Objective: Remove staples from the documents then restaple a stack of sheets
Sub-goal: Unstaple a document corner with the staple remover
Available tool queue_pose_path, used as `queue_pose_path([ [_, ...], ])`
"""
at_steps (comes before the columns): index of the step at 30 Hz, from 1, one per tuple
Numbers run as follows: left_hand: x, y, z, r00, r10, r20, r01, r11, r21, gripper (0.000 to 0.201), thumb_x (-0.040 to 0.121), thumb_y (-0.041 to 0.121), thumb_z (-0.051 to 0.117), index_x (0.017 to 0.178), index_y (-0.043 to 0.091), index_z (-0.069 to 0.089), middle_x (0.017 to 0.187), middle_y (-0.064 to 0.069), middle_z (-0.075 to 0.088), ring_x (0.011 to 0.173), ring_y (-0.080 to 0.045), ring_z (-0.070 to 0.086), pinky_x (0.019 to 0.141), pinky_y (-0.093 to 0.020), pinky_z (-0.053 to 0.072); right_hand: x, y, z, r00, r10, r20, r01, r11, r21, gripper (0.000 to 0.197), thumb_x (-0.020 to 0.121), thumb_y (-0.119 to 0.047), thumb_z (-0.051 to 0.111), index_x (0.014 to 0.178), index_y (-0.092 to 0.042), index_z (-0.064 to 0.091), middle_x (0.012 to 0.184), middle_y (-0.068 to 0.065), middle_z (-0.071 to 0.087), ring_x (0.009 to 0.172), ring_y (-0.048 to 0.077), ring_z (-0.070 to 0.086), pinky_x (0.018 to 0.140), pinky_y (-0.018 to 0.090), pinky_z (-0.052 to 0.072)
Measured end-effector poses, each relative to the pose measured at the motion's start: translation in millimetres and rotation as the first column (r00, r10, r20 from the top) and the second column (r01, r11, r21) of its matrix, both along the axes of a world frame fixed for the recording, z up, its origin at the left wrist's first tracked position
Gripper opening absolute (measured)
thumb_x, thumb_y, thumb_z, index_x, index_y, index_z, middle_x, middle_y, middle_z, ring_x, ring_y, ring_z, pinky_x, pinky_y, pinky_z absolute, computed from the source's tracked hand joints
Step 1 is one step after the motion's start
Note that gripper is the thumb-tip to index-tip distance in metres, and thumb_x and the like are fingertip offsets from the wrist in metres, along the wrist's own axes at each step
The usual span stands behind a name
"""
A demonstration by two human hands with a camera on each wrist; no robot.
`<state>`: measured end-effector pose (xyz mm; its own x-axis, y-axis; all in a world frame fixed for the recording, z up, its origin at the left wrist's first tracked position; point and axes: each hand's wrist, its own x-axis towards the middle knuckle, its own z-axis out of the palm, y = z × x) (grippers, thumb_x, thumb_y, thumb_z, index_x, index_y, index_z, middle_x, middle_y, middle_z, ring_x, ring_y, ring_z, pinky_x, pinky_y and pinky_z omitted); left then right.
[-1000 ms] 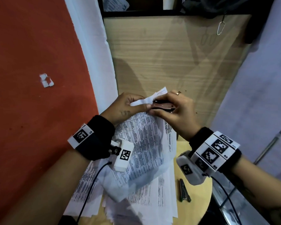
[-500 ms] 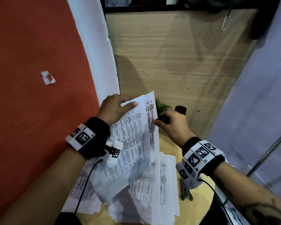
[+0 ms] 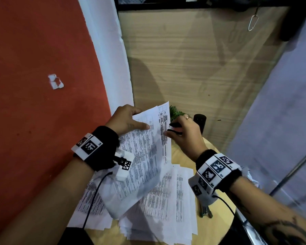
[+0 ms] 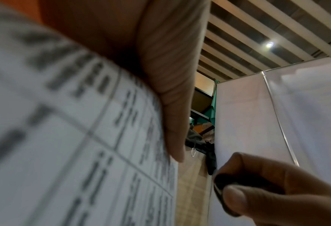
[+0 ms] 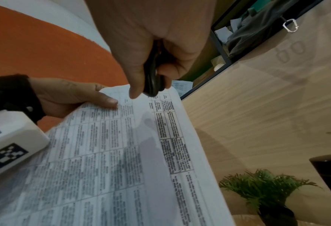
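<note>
At the centre of the head view, your left hand (image 3: 125,121) pinches the top edge of the white printed table sheets (image 3: 145,156), thumb on top, lifting them above the loose printed pages (image 3: 168,209) on the round wooden desk (image 3: 224,209). Just right, your right hand (image 3: 185,133) closes its grip round a small black staple remover (image 5: 153,76), touching the sheets' edge.

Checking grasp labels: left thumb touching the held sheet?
Touching. The right wrist view shows the left hand with its thumb pressed flat on the printed sheet, no gap; the head view agrees, thumb lying across the page's top.
</note>
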<state>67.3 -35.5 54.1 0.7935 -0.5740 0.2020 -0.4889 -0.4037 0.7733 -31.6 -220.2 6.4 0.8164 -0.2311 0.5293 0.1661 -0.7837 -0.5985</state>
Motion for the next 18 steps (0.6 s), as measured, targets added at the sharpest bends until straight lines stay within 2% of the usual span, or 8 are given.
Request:
queue_pose_path([
  [3, -2, 0, -1, 1.000, 0.002, -0.027, -0.003, 1.000, -0.029, 0.019, 0.063, 0.015, 0.085, 0.074, 0.021, 0.071, 0.075, -0.004, 0.072, 0.067, -0.017, 0.066, 0.077, -0.044, 0.057, -8, 4, 8, 0.999, -0.026, 0.038, 0.028, 0.997, -0.068, 0.035, 0.077, -0.041, 0.071, 0.090, -0.010, 0.060, 0.092, 0.003, 0.059, 0.087, 0.019, 0.055, 0.067, 0.025, 0.033],
  [5, -4, -1, 0, 1.000, -0.001, -0.020, 0.000, 0.999, -0.033, 0.018, 0.063, 0.016, 0.086, 0.072, 0.023, 0.071, 0.072, -0.003, 0.072, 0.065, -0.016, 0.066, 0.076, -0.045, 0.057, -10, 6, 14, 0.999, -0.030, 0.031, 0.033, 0.996, -0.086, 0.038, 0.077, -0.045, 0.069, 0.093, -0.012, 0.060, 0.095, 0.004, 0.059, 0.090, 0.020, 0.055, 0.068, 0.027, 0.033],
  [8, -5, -3, 2, 1.000, 0.001, 0.003, -0.001, 1.000, -0.022, 0.019, 0.063, 0.017, 0.086, 0.069, 0.026, 0.070, 0.071, -0.003, 0.071, 0.066, -0.016, 0.065, 0.076, -0.045, 0.056, -12, 7, 18, 0.999, -0.038, 0.024, 0.040, 0.996, -0.077, 0.036, 0.077, -0.041, 0.071, 0.097, -0.012, 0.060, 0.096, 0.001, 0.056, 0.088, 0.016, 0.053, 0.069, 0.026, 0.034],
  [11, -8, -4, 5, 1.000, 0.006, 0.002, -0.006, 1.000, -0.021, 0.018, 0.062, 0.017, 0.086, 0.070, 0.025, 0.072, 0.074, -0.005, 0.072, 0.068, -0.017, 0.066, 0.078, -0.048, 0.057, -11, 6, 18, 1.000, -0.023, 0.019, 0.024, 0.999, -0.048, 0.034, 0.076, -0.033, 0.074, 0.098, -0.011, 0.061, 0.093, -0.005, 0.050, 0.084, 0.007, 0.048, 0.066, 0.017, 0.028],
  [13, -10, -3, 7, 1.000, 0.000, -0.015, 0.000, 1.000, -0.013, 0.019, 0.059, 0.020, 0.088, 0.071, 0.021, 0.073, 0.077, -0.007, 0.074, 0.071, -0.020, 0.068, 0.078, -0.050, 0.056, -10, 5, 18, 1.000, -0.008, 0.008, 0.009, 1.000, -0.029, 0.033, 0.076, -0.030, 0.075, 0.098, -0.010, 0.061, 0.094, -0.002, 0.052, 0.087, 0.010, 0.051, 0.067, 0.017, 0.029],
  [16, -13, 0, 10, 0.998, -0.030, -0.049, 0.030, 1.000, 0.009, 0.032, 0.051, 0.024, 0.088, 0.077, 0.012, 0.074, 0.079, -0.011, 0.074, 0.074, -0.025, 0.070, 0.076, -0.052, 0.056, -8, 5, 18, 1.000, 0.009, 0.014, -0.008, 1.000, -0.024, 0.034, 0.075, -0.029, 0.076, 0.098, -0.010, 0.061, 0.097, 0.002, 0.056, 0.093, 0.016, 0.055, 0.073, 0.021, 0.037],
  [18, -15, 1, 13, 0.997, -0.053, -0.050, 0.055, 0.998, 0.039, 0.027, 0.053, 0.018, 0.089, 0.075, 0.013, 0.073, 0.079, -0.012, 0.073, 0.069, -0.022, 0.068, 0.077, -0.052, 0.056, -6, 7, 18, 0.998, 0.043, 0.052, -0.041, 0.998, -0.043, 0.040, 0.072, -0.029, 0.079, 0.100, -0.007, 0.061, 0.098, 0.003, 0.055, 0.094, 0.016, 0.054, 0.070, 0.016, 0.035],
])
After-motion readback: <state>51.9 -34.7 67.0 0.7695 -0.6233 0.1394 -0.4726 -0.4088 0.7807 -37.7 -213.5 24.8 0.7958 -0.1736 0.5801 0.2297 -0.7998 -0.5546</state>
